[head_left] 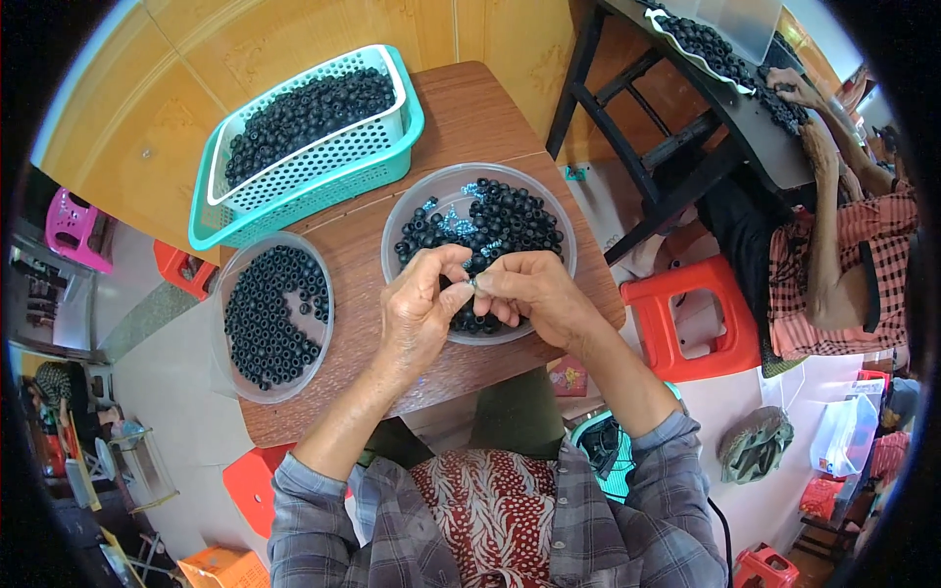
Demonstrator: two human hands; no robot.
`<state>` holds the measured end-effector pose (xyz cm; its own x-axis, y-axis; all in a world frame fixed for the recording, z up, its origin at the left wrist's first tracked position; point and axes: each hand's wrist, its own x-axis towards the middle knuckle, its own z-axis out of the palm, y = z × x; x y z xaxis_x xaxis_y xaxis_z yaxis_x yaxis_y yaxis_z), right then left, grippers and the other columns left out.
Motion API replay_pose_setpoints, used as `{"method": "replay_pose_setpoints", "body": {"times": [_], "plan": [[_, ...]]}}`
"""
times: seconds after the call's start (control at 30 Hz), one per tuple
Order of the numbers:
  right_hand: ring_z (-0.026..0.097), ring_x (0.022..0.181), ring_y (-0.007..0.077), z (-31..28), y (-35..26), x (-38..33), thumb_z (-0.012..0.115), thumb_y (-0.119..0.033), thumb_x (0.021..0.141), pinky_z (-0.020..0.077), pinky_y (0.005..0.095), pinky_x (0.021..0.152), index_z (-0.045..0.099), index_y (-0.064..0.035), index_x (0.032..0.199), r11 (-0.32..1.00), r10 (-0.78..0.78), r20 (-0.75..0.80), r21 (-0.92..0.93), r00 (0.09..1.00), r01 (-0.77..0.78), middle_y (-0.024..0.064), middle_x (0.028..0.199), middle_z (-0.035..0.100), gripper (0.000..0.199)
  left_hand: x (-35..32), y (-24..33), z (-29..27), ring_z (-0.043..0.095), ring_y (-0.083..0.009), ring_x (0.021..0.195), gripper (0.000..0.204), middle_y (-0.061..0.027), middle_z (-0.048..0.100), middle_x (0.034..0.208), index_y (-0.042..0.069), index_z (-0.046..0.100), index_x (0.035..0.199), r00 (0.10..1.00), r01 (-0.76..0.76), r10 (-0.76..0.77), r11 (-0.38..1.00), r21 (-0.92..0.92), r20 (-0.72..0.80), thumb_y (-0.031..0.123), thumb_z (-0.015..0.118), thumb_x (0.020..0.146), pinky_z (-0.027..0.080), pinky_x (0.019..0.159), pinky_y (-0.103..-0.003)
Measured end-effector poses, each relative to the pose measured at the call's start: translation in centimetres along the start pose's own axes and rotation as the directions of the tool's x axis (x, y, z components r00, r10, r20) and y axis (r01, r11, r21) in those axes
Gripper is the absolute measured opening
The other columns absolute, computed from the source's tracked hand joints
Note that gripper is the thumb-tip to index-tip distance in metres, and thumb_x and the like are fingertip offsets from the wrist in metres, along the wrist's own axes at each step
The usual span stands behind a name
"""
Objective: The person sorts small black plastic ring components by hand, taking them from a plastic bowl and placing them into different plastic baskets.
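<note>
Above the near part of a round clear tub [394,211], my left hand [417,306] and my right hand [542,297] meet with thumbs and fingertips pinched together. Whatever sits between the fingertips is too small to make out. The tub holds many black bead-like pieces [524,211] with several small light-blue pieces [456,223] lying among them. To the left stands a second clear tub [326,338], filled with black pieces that show holes; my hands are apart from it.
A white perforated basket [323,145] of black pieces sits inside a turquoise basket [417,118] at the back of the brown table [470,108]. Red stools [686,314] stand beside it. At right, another person [833,255] handles black pieces at a dark table [774,147].
</note>
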<state>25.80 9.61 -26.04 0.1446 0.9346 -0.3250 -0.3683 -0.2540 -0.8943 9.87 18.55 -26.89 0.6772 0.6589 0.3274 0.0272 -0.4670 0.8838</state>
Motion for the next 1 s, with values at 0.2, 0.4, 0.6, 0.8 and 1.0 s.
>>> {"method": "replay_pose_setpoints", "body": {"times": [0.2, 0.4, 0.6, 0.8, 1.0], "plan": [[0.058, 0.061, 0.0123, 0.1, 1.1, 0.2, 0.064, -0.014, 0.082, 0.0459, 0.0241, 0.055, 0.063, -0.0004, 0.079, 0.934, -0.200, -0.051, -0.310, 0.979, 0.175, 0.0073, 0.073, 0.066, 0.014, 0.4, -0.9, 1.0, 0.055, -0.0078, 0.072, 0.020, -0.0005, 0.055, 0.074, 0.002, 0.057, 0.109, 0.989, 0.143, -0.146, 0.976, -0.167, -0.008, 0.001, 0.058, 0.089, 0.045, 0.062, -0.023], [0.053, 0.070, 0.0063, -0.5, 2.0, 0.2, 0.063, -0.005, 0.085, 0.0444, 0.0229, 0.063, 0.062, -0.0002, 0.088, 0.722, -0.486, -0.026, -0.576, 0.873, 0.384, 0.0020, 0.078, 0.062, 0.006, 1.0, -0.6, 0.7, 0.051, -0.0059, 0.064, 0.012, 0.0000, 0.056, 0.072, 0.000, 0.055, 0.104, 0.907, 0.415, -0.415, 0.860, -0.297, 0.067, 0.006, 0.054, 0.094, 0.042, 0.057, -0.021], [0.053, 0.068, 0.0065, -0.4, 1.7, 0.2, 0.060, -0.008, 0.087, 0.0451, 0.0226, 0.061, 0.062, 0.0000, 0.088, 0.817, -0.387, -0.043, -0.480, 0.921, 0.321, 0.0016, 0.077, 0.062, 0.008, 0.5, -1.5, 0.8, 0.052, -0.0057, 0.063, 0.017, -0.0018, 0.061, 0.078, -0.001, 0.055, 0.108, 0.944, 0.311, -0.329, 0.909, -0.277, -0.021, 0.004, 0.057, 0.091, 0.045, 0.059, -0.020], [0.052, 0.063, 0.0053, -0.5, 0.8, 0.0, 0.058, -0.014, 0.089, 0.0440, 0.0214, 0.054, 0.062, -0.0007, 0.086, 0.889, -0.265, -0.034, -0.396, 0.964, 0.231, 0.0016, 0.075, 0.063, 0.014, 0.0, 1.3, 0.5, 0.055, -0.0063, 0.068, 0.036, -0.0042, 0.064, 0.092, 0.002, 0.057, 0.113, 0.986, 0.167, -0.167, 0.986, 0.028, 0.015, -0.006, 0.065, 0.079, 0.045, 0.060, -0.021], [0.053, 0.062, 0.0063, -0.2, 1.2, 0.1, 0.058, -0.013, 0.089, 0.0444, 0.0219, 0.053, 0.060, -0.0004, 0.082, 0.901, -0.252, 0.021, -0.360, 0.967, 0.243, 0.0029, 0.074, 0.063, 0.014, -0.4, -1.1, 1.2, 0.053, -0.0057, 0.070, 0.032, -0.0026, 0.061, 0.089, 0.002, 0.058, 0.110, 0.999, 0.041, -0.043, 0.995, -0.088, -0.020, -0.005, 0.066, 0.080, 0.047, 0.062, -0.020]]}}
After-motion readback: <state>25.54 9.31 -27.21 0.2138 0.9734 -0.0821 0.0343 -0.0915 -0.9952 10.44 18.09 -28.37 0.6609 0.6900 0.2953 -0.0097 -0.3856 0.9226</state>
